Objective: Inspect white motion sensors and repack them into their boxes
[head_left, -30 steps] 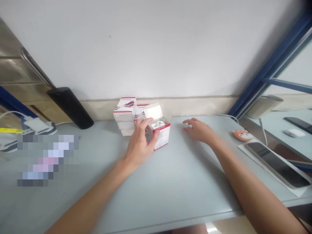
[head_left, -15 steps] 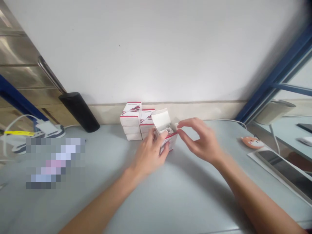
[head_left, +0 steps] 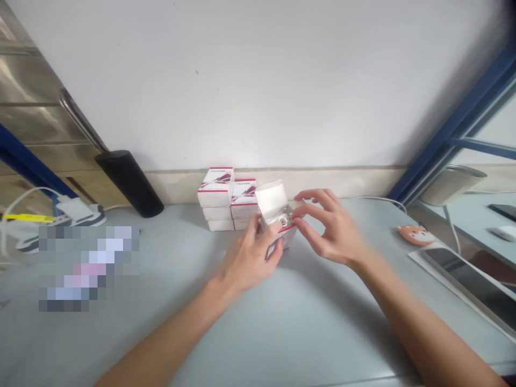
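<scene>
A small white carton (head_left: 272,196) with red trim stands on the grey table, its lid flap raised toward the wall. White parts (head_left: 284,219) show inside its mouth; their kind is too small to make out. My left hand (head_left: 252,250) is wrapped around the carton's left and front sides, covering much of them. At the carton's right edge, the thumb and a finger of my right hand (head_left: 332,228) pinch the short side flap, which they largely hide. Directly behind and left of my left hand are stacked closed cartons (head_left: 216,185) of the same look.
A black cylinder (head_left: 129,183) leans at the back left, near a power strip (head_left: 91,215) with a white plug. A pixelated patch covers something at left. On the right lie an orange animal-faced item (head_left: 416,235) and a phone (head_left: 467,279) on white paper, beside a blue frame (head_left: 439,123).
My right hand has come in from the right to the carton's side flap. My left hand has shifted its hold lower around the carton's front. The view has shifted slightly.
</scene>
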A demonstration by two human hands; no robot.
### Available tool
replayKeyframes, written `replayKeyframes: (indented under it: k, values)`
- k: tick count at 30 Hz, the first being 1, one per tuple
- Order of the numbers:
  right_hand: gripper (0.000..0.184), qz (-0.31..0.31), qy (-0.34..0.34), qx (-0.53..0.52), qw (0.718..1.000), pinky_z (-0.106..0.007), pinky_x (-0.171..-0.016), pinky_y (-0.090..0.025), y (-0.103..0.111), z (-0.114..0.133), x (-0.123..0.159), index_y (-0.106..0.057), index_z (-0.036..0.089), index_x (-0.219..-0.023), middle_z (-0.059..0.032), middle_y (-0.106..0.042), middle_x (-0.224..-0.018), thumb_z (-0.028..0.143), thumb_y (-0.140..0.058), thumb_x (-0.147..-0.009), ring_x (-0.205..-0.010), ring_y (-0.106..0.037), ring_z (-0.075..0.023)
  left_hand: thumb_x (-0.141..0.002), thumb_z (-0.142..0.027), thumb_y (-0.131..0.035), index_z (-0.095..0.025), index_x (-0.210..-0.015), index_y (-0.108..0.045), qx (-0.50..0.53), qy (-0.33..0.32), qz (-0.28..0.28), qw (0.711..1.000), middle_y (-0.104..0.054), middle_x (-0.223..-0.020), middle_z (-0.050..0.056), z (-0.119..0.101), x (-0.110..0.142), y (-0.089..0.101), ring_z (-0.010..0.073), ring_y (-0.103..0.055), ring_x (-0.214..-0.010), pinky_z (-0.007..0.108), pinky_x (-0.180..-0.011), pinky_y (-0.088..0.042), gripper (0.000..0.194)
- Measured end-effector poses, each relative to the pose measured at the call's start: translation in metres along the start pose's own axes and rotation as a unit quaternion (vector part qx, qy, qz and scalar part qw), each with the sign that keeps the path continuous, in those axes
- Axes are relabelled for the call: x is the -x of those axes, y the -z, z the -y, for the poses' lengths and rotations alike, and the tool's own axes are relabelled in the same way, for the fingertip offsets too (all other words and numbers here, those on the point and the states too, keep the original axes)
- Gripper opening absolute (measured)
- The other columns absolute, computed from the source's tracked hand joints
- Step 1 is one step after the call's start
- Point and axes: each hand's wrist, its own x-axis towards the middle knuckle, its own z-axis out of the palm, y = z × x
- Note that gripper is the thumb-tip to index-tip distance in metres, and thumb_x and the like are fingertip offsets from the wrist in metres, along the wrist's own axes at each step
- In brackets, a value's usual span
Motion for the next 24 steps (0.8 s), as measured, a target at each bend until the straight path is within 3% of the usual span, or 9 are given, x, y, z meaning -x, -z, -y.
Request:
replayKeyframes:
  k: [5,8,11,15,19,22,24]
  values:
    - [0.01,0.025,-0.019,-0.025,0.999,-0.05,-0.1,-0.053,-0.002,-0.005,0.001,-0.072,0.026,-0.099,-0.0097,-0.061,-0.133,0.028,-0.062,-0.1,-0.119,-0.06,-0.0304,-0.099,-0.027,-0.062,-0.031,-0.136,-0.053,0.036,0.016,-0.013,0.999,-0.058,-0.126,0.01,0.004,0.001,-0.002,0.023,-0.071,-0.1,0.035,-0.079,-0.063,0.038]
    - [0.019,-0.006,-0.071,-0.09,0.993,-0.05,-0.106,-0.053,-0.008,-0.006,0.002,-0.066,0.028,-0.119,-0.0105,-0.054,-0.144,0.032,-0.063,-0.1,-0.126,-0.059,-0.0296,-0.1,-0.027,-0.062,-0.03,-0.139,-0.048,0.087,0.032,-0.018,0.996,-0.058,-0.129,0.01,0.013,0.004,-0.008,0.0236,-0.069,-0.108,0.037,-0.085,-0.063,0.041]
    - [0.043,-0.019,-0.158,-0.212,0.964,-0.046,-0.104,-0.056,-0.017,-0.007,0.004,-0.049,0.03,-0.139,-0.0108,-0.056,-0.14,0.038,-0.065,-0.1,-0.122,-0.063,-0.0255,-0.1,-0.027,-0.066,-0.03,-0.147,-0.036,0.188,0.033,-0.055,0.98,-0.057,-0.134,0.011,0.023,0.008,-0.019,0.0206,-0.069,-0.109,0.038,-0.093,-0.061,0.056]
    - [0.026,0.008,-0.195,-0.326,0.925,-0.041,-0.101,-0.058,-0.027,-0.006,0.004,-0.055,0.027,-0.123,-0.0069,-0.064,-0.123,0.045,-0.059,-0.104,-0.11,-0.067,-0.0207,-0.096,-0.03,-0.074,-0.031,-0.154,-0.026,0.295,0.089,-0.103,0.946,-0.048,-0.153,0.016,0.031,0.009,-0.026,0.0198,-0.069,-0.112,0.039,-0.096,-0.061,0.076]
    - [0.019,0.023,-0.171,-0.347,0.922,-0.04,-0.103,-0.055,-0.026,0.0,0.001,-0.063,0.026,-0.11,-0.0056,-0.069,-0.116,0.044,-0.06,-0.104,-0.111,-0.068,-0.0209,-0.102,-0.03,-0.065,-0.03,-0.145,-0.047,0.273,0.08,-0.039,0.958,-0.053,-0.151,0.011,0.032,0.007,-0.018,0.0263,-0.057,-0.136,0.042,-0.109,-0.053,0.047]
    - [0.02,0.009,-0.189,-0.364,0.912,-0.04,-0.097,-0.058,-0.023,0.005,0.0,-0.063,0.024,-0.096,-0.0048,-0.071,-0.106,0.044,-0.066,-0.101,-0.102,-0.07,-0.0211,-0.104,-0.03,-0.061,-0.031,-0.142,-0.051,0.261,0.073,-0.006,0.963,-0.057,-0.144,0.01,0.031,0.006,-0.011,0.0261,-0.056,-0.135,0.043,-0.113,-0.049,0.04]
    - [0.021,-0.019,-0.199,-0.375,0.905,-0.041,-0.095,-0.059,-0.023,0.007,0.0,-0.062,0.026,-0.107,-0.0047,-0.072,-0.108,0.043,-0.071,-0.098,-0.102,-0.072,-0.0219,-0.104,-0.031,-0.06,-0.031,-0.142,-0.051,0.271,0.084,0.006,0.959,-0.058,-0.143,0.01,0.03,0.005,-0.007,0.0259,-0.058,-0.132,0.044,-0.112,-0.05,0.039]
